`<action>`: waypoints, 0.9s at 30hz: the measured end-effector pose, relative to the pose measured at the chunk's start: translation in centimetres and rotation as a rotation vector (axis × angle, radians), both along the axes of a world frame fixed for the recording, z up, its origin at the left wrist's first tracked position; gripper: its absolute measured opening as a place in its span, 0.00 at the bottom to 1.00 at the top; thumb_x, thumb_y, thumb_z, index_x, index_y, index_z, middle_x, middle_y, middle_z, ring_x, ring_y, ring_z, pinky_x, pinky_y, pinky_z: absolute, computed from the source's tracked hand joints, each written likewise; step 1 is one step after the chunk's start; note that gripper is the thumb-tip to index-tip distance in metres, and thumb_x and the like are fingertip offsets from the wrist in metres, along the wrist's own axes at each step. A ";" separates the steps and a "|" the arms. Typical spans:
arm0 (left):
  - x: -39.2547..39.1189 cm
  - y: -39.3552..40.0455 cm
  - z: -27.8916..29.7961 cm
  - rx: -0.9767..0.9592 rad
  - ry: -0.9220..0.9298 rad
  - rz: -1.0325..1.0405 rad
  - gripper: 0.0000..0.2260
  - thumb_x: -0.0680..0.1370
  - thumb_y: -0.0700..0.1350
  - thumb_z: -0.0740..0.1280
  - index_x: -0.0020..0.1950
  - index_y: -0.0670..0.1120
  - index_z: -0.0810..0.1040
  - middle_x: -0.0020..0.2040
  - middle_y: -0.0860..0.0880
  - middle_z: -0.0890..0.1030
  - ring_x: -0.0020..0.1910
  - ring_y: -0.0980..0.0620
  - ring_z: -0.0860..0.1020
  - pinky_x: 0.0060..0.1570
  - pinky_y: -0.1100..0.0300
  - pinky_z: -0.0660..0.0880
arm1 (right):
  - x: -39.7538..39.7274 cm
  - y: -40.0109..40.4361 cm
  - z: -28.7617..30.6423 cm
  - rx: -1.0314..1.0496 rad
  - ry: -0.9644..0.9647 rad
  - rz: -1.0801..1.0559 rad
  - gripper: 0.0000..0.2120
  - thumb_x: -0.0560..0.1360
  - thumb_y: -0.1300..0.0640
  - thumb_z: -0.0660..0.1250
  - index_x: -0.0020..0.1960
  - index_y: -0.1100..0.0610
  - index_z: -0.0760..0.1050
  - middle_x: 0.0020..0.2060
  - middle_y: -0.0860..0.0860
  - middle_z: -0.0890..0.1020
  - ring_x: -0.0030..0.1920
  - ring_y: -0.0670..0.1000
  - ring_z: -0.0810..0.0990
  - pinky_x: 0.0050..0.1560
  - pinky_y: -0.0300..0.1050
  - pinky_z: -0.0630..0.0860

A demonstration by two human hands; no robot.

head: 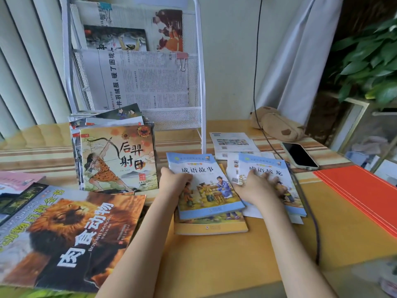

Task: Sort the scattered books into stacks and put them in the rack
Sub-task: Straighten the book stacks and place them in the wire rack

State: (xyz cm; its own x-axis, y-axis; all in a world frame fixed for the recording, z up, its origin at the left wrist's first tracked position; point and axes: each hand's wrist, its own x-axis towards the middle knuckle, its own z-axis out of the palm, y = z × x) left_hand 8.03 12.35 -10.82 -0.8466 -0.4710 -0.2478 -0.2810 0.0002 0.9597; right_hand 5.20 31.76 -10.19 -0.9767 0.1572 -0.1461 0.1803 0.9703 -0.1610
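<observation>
Gripping the left blue book (206,186) at its left edge, the left hand (174,181) curls; right hand (255,186) presses spread fingers on the blue book just right of it (279,168).

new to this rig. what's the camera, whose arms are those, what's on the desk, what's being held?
No robot here: one head-worn wide-angle camera looks down at a person's bare hands. The left hand grips the left edge of a blue storybook lying on a yellow book. The right hand rests, fingers spread, on a second blue book. Also on the desk: a lion book, a stack topped by an archer cover, a phone, orange folders. The white rack behind holds newspapers.
</observation>
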 end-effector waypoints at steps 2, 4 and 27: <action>0.1 -0.4 0.1 -0.047 0.016 -0.006 0.23 0.69 0.39 0.72 0.60 0.39 0.65 0.51 0.41 0.77 0.48 0.42 0.80 0.44 0.48 0.80 | -0.5 -0.1 -0.1 0.014 -0.016 0.033 0.36 0.71 0.33 0.56 0.71 0.54 0.58 0.71 0.65 0.61 0.70 0.70 0.56 0.66 0.70 0.56; 0.1 -0.6 -0.1 -0.075 0.064 -0.028 0.32 0.71 0.36 0.70 0.71 0.44 0.58 0.55 0.44 0.74 0.48 0.44 0.78 0.48 0.50 0.79 | -0.1 -0.1 0.4 -0.056 0.068 0.069 0.23 0.71 0.38 0.58 0.51 0.57 0.69 0.57 0.64 0.75 0.59 0.65 0.71 0.57 0.62 0.68; 2.3 1.4 3.1 -0.112 0.508 -0.117 0.08 0.79 0.40 0.60 0.56 0.45 0.63 0.42 0.50 0.75 0.35 0.51 0.75 0.28 0.61 0.72 | 5.1 -3.4 1.1 -0.809 0.474 0.080 0.27 0.77 0.51 0.64 0.72 0.58 0.61 0.67 0.55 0.69 0.64 0.53 0.72 0.57 0.43 0.69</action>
